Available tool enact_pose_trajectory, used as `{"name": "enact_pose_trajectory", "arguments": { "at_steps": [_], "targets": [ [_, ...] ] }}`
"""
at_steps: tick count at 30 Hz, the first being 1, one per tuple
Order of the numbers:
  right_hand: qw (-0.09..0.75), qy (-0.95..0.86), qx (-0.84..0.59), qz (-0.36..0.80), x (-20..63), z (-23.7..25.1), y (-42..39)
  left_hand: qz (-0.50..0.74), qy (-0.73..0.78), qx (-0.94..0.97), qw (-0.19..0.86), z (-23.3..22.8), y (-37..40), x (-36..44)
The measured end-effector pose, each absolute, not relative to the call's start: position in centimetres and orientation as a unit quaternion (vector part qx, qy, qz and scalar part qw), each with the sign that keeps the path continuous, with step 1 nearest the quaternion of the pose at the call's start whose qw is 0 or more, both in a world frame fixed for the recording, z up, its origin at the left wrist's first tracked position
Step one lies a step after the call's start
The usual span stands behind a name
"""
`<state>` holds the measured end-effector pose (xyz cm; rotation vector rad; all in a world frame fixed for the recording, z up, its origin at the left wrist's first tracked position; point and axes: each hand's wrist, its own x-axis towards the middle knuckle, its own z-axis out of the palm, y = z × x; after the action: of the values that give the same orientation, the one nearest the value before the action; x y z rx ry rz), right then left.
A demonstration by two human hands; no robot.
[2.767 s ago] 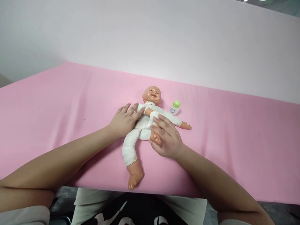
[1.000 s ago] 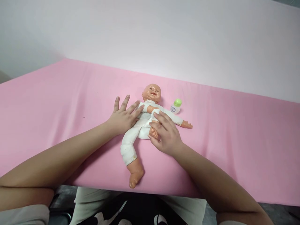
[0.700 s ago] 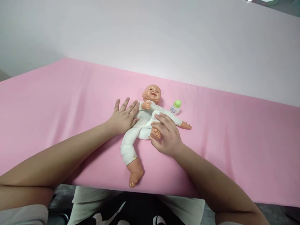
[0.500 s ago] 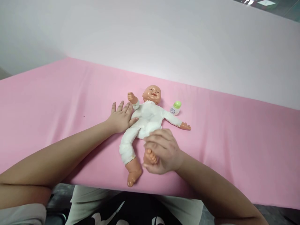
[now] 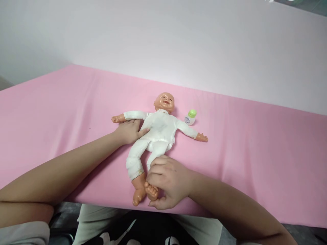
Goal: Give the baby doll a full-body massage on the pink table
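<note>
A baby doll (image 5: 159, 127) with a white cloth body lies on its back, its head away from me and its feet near the front edge. My right hand (image 5: 170, 180) is wrapped round the lower leg and foot on the right, with the toes showing between thumb and fingers. Flat against the side of the trunk rests my left hand (image 5: 130, 132), thumb on the white cloth. Its fingers are stretched out, partly hidden under the doll's arm. The doll's two arms spread out to the sides.
A small bottle (image 5: 190, 118) with a green cap and a printed label is beside the doll's shoulder on the right. The pink cover (image 5: 255, 153) runs back to a pale wall (image 5: 178, 41). My lap is below the front edge.
My right hand has brought the doll's leg down toward the front edge and left. The doll's arm on the left has dropped from raised to lying outstretched over my left fingers.
</note>
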<state>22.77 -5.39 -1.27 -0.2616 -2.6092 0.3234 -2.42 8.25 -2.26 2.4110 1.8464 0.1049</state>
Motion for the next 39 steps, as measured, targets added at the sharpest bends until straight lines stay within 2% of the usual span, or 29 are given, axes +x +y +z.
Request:
{"name": "enact_pose_trajectory", "arguments": {
  "at_steps": [6, 12, 16, 20, 22, 27, 32, 39],
  "targets": [
    [0.402, -0.909, -0.106, 0.023, 22.7, 0.0, -5.9, 0.109, 0.534, 0.834, -0.087, -2.2, 7.5, -1.9],
    [0.429, -0.889, -0.121, -0.107, 23.8, 0.8, -5.2, 0.130, 0.442, 0.882, -0.102, -1.8, 6.4, -1.3],
    [0.437, -0.870, -0.209, -0.093, 24.7, 0.1, -2.4, 0.110, 0.426, 0.892, -0.107, -1.3, 6.4, -1.3],
    [0.445, -0.839, -0.314, -0.019, 25.5, -0.5, 0.2, 0.089, 0.430, 0.893, -0.098, -1.3, 6.5, -1.1],
    [0.447, -0.835, -0.320, 0.003, 25.6, -0.5, 0.6, 0.086, 0.444, 0.888, -0.085, -1.5, 6.4, -1.1],
    [0.452, -0.851, -0.266, -0.024, 25.5, 0.0, -1.0, 0.093, 0.504, 0.857, -0.051, -2.2, 6.6, -1.1],
    [0.434, -0.881, -0.185, 0.028, 25.1, 0.8, -3.7, 0.054, 0.574, 0.817, 0.006, -2.6, 7.4, -1.7],
    [0.261, -0.953, -0.101, 0.113, 23.2, -0.6, -5.5, 0.044, 0.598, 0.799, 0.045, -2.7, 8.2, -2.2]
  ]
}}
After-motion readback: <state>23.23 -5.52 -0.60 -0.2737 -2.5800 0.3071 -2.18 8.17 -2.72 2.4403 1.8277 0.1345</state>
